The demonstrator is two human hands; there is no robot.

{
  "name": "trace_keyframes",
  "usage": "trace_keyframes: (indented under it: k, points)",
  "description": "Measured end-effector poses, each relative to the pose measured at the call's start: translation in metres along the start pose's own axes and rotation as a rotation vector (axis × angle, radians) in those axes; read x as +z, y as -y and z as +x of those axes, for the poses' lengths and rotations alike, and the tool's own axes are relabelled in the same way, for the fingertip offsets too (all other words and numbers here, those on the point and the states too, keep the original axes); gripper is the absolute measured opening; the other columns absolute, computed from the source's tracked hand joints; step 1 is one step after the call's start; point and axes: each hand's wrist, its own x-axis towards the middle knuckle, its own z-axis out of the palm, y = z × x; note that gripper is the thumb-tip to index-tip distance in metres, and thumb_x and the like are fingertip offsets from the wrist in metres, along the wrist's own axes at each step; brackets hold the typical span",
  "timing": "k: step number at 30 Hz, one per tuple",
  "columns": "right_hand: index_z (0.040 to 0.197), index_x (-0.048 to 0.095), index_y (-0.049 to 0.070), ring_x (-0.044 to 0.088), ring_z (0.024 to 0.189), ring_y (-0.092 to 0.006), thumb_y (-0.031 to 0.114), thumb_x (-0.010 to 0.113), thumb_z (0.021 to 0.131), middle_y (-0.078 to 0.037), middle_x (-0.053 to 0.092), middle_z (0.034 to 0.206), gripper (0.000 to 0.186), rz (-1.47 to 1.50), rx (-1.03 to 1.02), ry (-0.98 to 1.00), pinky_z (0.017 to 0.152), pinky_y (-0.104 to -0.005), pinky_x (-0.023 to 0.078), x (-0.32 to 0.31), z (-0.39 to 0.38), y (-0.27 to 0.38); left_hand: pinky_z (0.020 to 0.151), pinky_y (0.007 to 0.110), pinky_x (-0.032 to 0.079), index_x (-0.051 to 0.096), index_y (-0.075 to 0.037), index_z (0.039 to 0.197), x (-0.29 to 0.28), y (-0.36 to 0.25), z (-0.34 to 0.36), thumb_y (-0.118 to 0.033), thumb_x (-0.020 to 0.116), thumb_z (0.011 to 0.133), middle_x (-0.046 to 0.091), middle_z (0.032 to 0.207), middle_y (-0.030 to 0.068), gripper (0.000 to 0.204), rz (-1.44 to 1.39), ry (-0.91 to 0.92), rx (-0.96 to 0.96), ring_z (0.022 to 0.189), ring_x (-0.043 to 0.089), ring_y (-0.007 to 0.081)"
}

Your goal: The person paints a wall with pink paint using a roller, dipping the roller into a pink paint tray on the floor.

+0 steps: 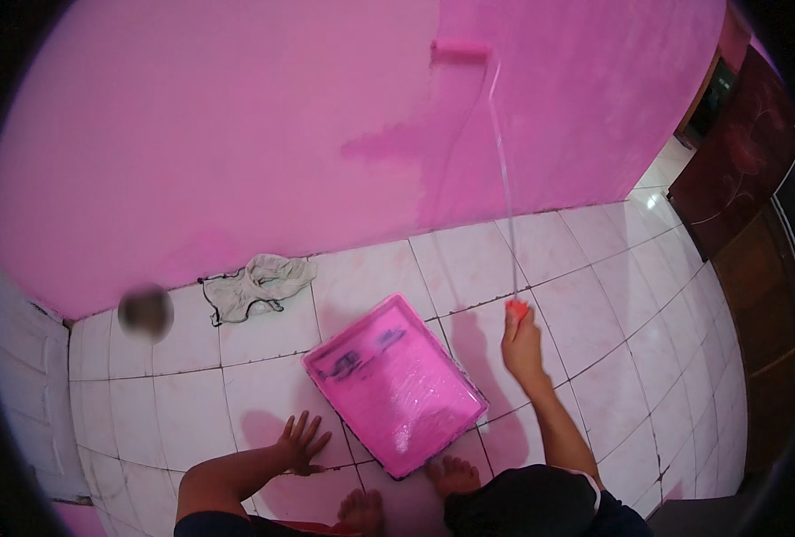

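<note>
in right hand, roller, tray to left

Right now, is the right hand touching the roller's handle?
Touching: the head view shows the right hand wrapped around the orange handle, whose top sticks out.

The tray lies on the floor right of the cloth, the roller against the wall behind.
</note>
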Motion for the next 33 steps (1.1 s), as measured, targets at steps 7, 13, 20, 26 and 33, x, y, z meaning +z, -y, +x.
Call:
trace_keyframes:
  k: [7, 13, 20, 26, 33]
  points:
    - [0.106, 0.047, -0.008, 0.064, 0.076, -0.0532, 0.033, 0.049, 0.103, -0.035, 0.064, 0.078, 0.041, -0.076, 0.181, 0.161, 0.063, -0.0571, 0.049, 0.027, -0.068, -0.044, 0.116, 0.062, 0.023, 0.025, -0.014, 0.157, -0.029, 0.010, -0.003, -0.061, 0.043, 0.096, 0.013, 0.161, 0.0278, 0.079, -0.052, -0.032, -0.033, 0.147, 0.014, 0.0516]
    - [0.102, 0.048, -0.008, 0.064, 0.076, -0.0527, 0.033, 0.047, 0.104, -0.033, 0.064, 0.079, 0.041, 0.015, 0.017, 0.030, 0.060, -0.0546, 0.049, -0.002, -0.017, 0.017, 0.095, 0.051, 0.049, 0.058, 0.003, 0.115, -0.068, 0.031, 0.008, -0.041, 0.046, 0.099, 0.062, 0.120, 0.0284, 0.048, -0.622, 0.197, -0.264, 0.112, 0.061, 0.0413]
    - [0.102, 0.046, -0.009, 0.063, 0.075, -0.0524, 0.032, 0.047, 0.105, -0.034, 0.064, 0.079, 0.041, 0.051, -0.084, -0.040, 0.059, -0.0534, 0.047, -0.038, 0.029, 0.084, 0.093, 0.052, 0.050, 0.058, 0.002, 0.116, -0.056, 0.030, -0.001, -0.034, 0.045, 0.100, 0.065, 0.112, 0.0277, 0.042, -0.521, 0.127, -0.137, 0.109, 0.062, 0.0424]
    - [0.106, 0.044, -0.009, 0.063, 0.077, -0.0542, 0.031, 0.047, 0.104, -0.037, 0.063, 0.081, 0.040, -0.004, 0.015, 0.040, 0.062, -0.0575, 0.049, 0.027, -0.041, -0.006, 0.093, 0.052, 0.050, 0.057, 0.002, 0.116, -0.059, 0.028, 0.016, -0.036, 0.046, 0.099, 0.064, 0.112, 0.0267, 0.043, -0.522, 0.121, -0.108, 0.109, 0.062, 0.0440]
    - [0.106, 0.046, -0.009, 0.064, 0.080, -0.0543, 0.030, 0.048, 0.103, -0.037, 0.063, 0.082, 0.039, -0.044, 0.156, 0.174, 0.064, -0.0579, 0.050, 0.035, -0.072, -0.026, 0.097, 0.052, 0.048, 0.051, 0.002, 0.127, -0.063, 0.020, 0.003, -0.035, 0.051, 0.098, 0.054, 0.130, 0.0284, 0.047, -0.589, 0.037, -0.137, 0.118, 0.056, 0.0440]
